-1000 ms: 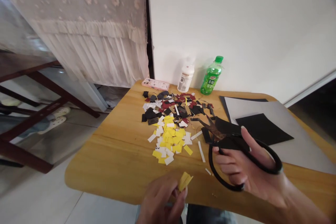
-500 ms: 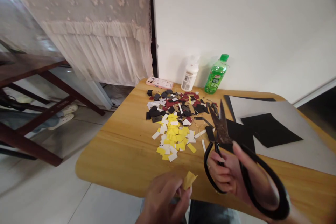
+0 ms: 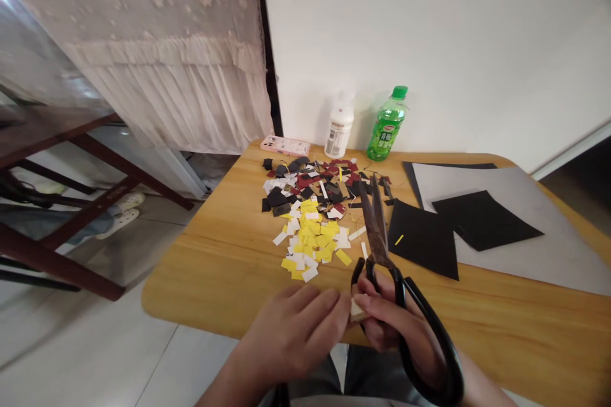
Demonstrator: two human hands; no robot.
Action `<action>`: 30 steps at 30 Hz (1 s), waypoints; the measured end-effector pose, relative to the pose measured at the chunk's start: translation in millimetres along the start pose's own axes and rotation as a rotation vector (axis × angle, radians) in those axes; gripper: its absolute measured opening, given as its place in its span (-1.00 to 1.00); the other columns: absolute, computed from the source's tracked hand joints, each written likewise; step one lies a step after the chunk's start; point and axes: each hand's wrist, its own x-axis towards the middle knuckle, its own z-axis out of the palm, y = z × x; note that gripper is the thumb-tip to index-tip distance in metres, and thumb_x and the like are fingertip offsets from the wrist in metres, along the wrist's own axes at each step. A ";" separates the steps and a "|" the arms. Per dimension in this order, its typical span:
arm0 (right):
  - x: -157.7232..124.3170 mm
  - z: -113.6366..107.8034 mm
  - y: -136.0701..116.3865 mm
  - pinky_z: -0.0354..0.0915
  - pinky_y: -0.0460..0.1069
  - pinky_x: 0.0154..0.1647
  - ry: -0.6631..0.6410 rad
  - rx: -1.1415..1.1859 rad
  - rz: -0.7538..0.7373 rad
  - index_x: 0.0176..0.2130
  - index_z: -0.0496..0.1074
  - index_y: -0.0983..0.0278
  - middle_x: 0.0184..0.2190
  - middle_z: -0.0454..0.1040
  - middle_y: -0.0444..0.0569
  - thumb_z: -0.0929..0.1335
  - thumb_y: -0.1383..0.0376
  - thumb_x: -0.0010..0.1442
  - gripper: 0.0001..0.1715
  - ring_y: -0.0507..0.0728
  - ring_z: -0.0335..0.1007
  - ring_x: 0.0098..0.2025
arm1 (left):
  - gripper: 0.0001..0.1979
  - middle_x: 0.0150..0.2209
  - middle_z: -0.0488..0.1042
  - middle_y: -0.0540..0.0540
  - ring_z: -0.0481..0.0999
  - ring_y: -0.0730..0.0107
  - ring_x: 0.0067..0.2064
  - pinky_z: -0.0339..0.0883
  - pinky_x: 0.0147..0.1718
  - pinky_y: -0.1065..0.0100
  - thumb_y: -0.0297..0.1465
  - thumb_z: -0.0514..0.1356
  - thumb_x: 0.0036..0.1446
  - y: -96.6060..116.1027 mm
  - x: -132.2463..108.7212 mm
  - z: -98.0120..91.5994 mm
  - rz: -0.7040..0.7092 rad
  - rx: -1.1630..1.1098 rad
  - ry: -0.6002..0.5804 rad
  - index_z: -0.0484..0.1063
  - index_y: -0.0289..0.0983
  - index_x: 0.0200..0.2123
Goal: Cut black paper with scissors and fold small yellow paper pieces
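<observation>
My right hand [image 3: 396,311] is closed around the black handles of a pair of scissors [image 3: 379,245], whose dark blades point up and away from me, slightly apart. Its thumb also presses on a small pale piece of paper [image 3: 358,310]. From the other side my left hand [image 3: 303,324] pinches that same piece, its fingers curled and the tips partly hidden. Beyond the hands lies a heap of small yellow and white paper pieces [image 3: 312,238]. It runs into black, dark red and white scraps [image 3: 305,187] farther back.
Black sheets [image 3: 422,241] and a large grey sheet [image 3: 515,261] cover the table's right side. A thin yellow strip [image 3: 399,240] rests on one black sheet. Along the wall stand a green bottle [image 3: 386,127], a white bottle [image 3: 338,130] and a pink phone [image 3: 285,145].
My hands have come together, with the scissors moving left and the right thumb joining on the paper piece. A thin yellow strip now shows on the black sheet.
</observation>
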 end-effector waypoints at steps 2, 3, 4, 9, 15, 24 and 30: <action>0.4 -1.0 -0.8 -0.06 -0.15 -0.64 -0.010 0.040 -0.032 -0.49 0.24 0.23 -0.67 0.12 -0.30 0.59 -0.16 -0.21 -0.31 -0.09 -0.03 -0.64 | -0.84 -0.31 0.62 -0.17 0.58 0.29 -0.40 0.48 -0.45 0.36 -0.39 0.17 0.33 5.6 -2.5 7.8 -0.237 -0.206 0.086 0.45 -0.31 -0.08; 0.2 -2.0 -0.8 -0.03 -0.16 -0.63 -0.020 0.050 -0.054 -0.48 0.23 0.23 -0.64 0.16 -0.28 0.58 -0.15 -0.19 -0.31 -0.08 0.00 -0.62 | -0.79 -0.28 0.60 -0.16 0.57 0.32 -0.39 0.49 -0.44 0.38 -0.30 0.25 0.27 9.6 -3.9 12.4 -0.399 -0.359 0.124 0.46 -0.28 -0.08; -0.3 -3.1 -0.3 -0.01 -0.16 -0.62 -0.032 0.056 -0.078 -0.47 0.22 0.23 -0.61 0.19 -0.27 0.58 -0.15 -0.16 -0.32 -0.08 0.02 -0.60 | -0.71 -0.29 0.58 -0.13 0.55 0.36 -0.42 0.48 -0.47 0.42 -0.21 0.32 0.19 14.1 -5.1 17.3 -0.545 -0.527 0.170 0.48 -0.25 -0.09; -4.6 -3.9 8.6 0.12 -0.15 -0.51 -0.076 0.120 -0.161 -0.41 0.26 0.23 -0.46 0.27 -0.20 0.55 -0.06 0.00 -0.44 -0.01 0.16 -0.47 | -0.71 -0.33 0.46 -0.06 0.49 0.43 -0.41 0.44 -0.42 0.45 -0.17 0.43 0.04 33.2 -5.6 38.5 -0.876 -1.017 0.391 0.63 -0.16 -0.19; -13.0 6.9 20.5 0.06 -0.11 -0.50 -0.030 0.298 -0.173 -0.37 0.30 0.21 -0.42 0.30 -0.16 0.55 0.00 0.02 -0.52 0.00 0.10 -0.48 | -0.80 -0.42 0.40 -0.02 0.44 0.41 -0.39 0.38 -0.40 0.46 -0.23 0.40 0.11 36.8 1.1 49.6 -0.736 -0.989 0.585 0.65 -0.10 -0.18; -19.5 16.3 13.6 0.21 -0.05 -0.26 -0.005 0.353 -0.253 -0.47 0.32 0.18 -0.47 0.29 -0.18 0.59 0.00 -0.04 -0.51 0.09 0.21 -0.34 | -0.79 -0.29 0.32 -0.04 0.43 0.33 -0.23 0.43 -0.31 0.38 -0.10 0.38 0.07 41.9 8.5 53.5 -0.701 -0.978 0.635 0.65 -0.03 -0.24; -19.4 17.2 15.0 0.13 -0.12 -0.47 0.079 0.320 -0.146 -0.44 0.29 0.21 -0.48 0.32 -0.18 0.59 -0.12 -0.14 -0.37 0.00 0.17 -0.49 | -0.76 -0.04 0.43 -0.10 0.47 0.35 -0.18 0.47 -0.18 0.34 -0.09 0.40 0.05 45.1 5.7 59.9 -0.924 -1.104 0.665 0.64 -0.12 -0.39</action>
